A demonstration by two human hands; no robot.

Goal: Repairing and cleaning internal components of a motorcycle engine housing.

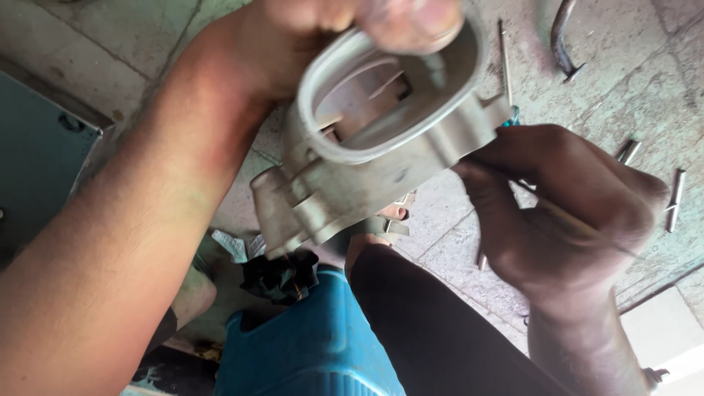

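Grey metal housing (367,147) is held up over the concrete floor (631,88), gripped at its oval rim by the left hand (330,29), fingers closed. A thin tool (506,62) is pinched by the right hand (557,205) against the housing's edge. A slip could be caused there, gouging the casting. One housing is counted, about four loose pins (675,198).

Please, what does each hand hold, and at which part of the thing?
The left hand grips the grey metal housing at its top rim, thumb over the oval opening. The right hand pinches a thin rod against the housing's side.
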